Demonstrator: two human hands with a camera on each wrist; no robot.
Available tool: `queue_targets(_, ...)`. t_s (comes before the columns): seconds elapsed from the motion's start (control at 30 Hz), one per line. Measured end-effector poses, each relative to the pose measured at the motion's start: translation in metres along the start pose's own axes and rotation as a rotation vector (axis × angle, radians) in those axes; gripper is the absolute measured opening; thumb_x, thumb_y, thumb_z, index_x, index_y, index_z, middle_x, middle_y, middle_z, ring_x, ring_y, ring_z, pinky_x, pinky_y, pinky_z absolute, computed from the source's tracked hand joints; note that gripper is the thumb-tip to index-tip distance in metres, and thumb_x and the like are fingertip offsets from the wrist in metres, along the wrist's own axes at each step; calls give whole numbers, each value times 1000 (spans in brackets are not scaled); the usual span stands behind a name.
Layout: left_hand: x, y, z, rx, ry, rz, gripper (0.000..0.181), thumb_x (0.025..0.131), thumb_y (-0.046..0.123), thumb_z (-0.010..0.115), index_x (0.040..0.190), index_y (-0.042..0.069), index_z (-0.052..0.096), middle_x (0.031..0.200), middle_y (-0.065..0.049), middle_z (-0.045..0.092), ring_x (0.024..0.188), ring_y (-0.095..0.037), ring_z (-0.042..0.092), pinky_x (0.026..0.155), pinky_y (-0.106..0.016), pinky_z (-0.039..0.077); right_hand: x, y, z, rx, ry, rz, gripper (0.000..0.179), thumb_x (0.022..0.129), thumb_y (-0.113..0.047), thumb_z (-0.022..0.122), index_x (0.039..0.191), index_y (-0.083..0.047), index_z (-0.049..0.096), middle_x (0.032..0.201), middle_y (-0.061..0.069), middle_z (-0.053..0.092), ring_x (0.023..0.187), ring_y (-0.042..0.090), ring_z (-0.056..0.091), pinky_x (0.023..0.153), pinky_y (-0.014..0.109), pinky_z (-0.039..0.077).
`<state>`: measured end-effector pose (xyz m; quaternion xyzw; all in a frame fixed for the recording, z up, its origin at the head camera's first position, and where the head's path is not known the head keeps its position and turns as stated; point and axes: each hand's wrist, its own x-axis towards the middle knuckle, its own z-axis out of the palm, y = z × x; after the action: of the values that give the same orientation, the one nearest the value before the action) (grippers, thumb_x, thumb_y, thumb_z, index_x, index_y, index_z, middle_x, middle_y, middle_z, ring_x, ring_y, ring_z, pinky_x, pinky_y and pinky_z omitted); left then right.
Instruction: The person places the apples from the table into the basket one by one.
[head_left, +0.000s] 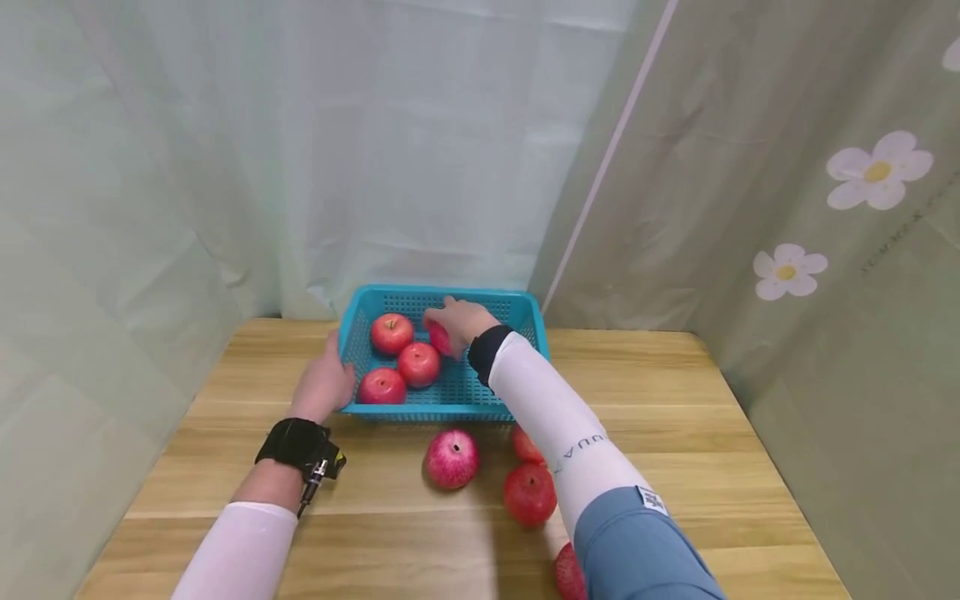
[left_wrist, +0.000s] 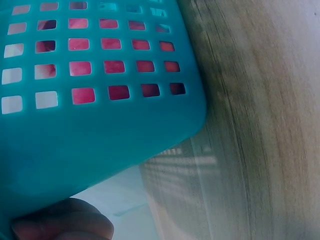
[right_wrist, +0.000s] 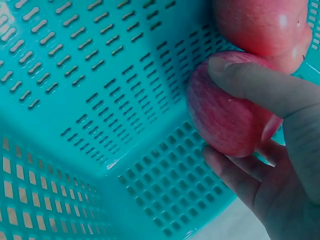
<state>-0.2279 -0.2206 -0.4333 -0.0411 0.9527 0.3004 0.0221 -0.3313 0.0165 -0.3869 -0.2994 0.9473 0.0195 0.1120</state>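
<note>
My right hand point(head_left: 459, 321) reaches into a blue-green plastic basket point(head_left: 450, 411) and grips a red apple point(right_wrist: 225, 110). In the right wrist view the thumb lies across the top of that apple and the other fingers curl beneath it. Three more red apples sit in the basket's left half: one at the back point(head_left: 392, 333), one in the middle point(head_left: 418, 364) and one at the front point(head_left: 382, 387). At the basket's left end, my left hand point(head_left: 324, 383) holds the rim. The left wrist view shows its fingers point(left_wrist: 75, 222) against the basket's edge.
In front of the basket on the wooden table point(head_left: 405, 533) lies a streaked pink-red apple point(head_left: 452, 459). Right of it are a darker apple point(head_left: 529, 494), another partly behind the right arm point(head_left: 525, 446), and one at the lower edge point(head_left: 570, 573). A pale curtain point(head_left: 450, 150) hangs behind.
</note>
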Motion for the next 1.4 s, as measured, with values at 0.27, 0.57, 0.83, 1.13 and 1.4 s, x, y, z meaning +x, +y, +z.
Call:
queue_targets(0.27, -6, 1, 2, 9, -32, -26, 71, 104, 16, 43, 156, -1, -1, 125, -39, 49, 90, -41, 58, 65, -46, 51, 13, 2, 14, -59, -24, -14, 75, 77, -23, 84, 139, -37, 45, 143, 7, 41, 123, 25, 43, 91, 39, 52)
queue_targets(0.57, -6, 2, 0, 2, -38, -35, 73, 104, 16, 43, 156, 0, -6, 123, -40, 50, 86, -41, 58, 61, -43, 50, 23, 5, 20, -212, 7, -88, 72, 81, -33, 80, 144, -39, 46, 139, 0, 47, 123, 21, 42, 95, 38, 49)
queue_targets(0.83, -6, 1, 0, 15, -39, -33, 73, 104, 16, 42, 156, -1, -6, 124, -40, 49, 87, -41, 58, 63, -44, 50, 27, 9, 27, -267, 27, -112, 71, 82, -37, 78, 145, -39, 45, 144, -1, 45, 128, 22, 38, 101, 39, 45)
queue_targets(1.13, -6, 3, 3, -1, -46, -36, 73, 105, 17, 42, 157, 0, -7, 124, -39, 49, 86, -40, 58, 61, -42, 50, 23, 5, 23, -401, 32, -144, 74, 82, -36, 79, 147, -38, 43, 148, 0, 43, 134, 23, 34, 109, 44, 37)
queue_targets(1.4, -7, 5, 1, 5, -30, -9, 72, 105, 17, 41, 156, -2, -5, 131, -41, 45, 96, -44, 56, 74, -54, 52, 22, 8, 21, -290, 38, -146, 77, 78, -30, 84, 145, -36, 47, 140, 3, 44, 125, 22, 40, 94, 36, 51)
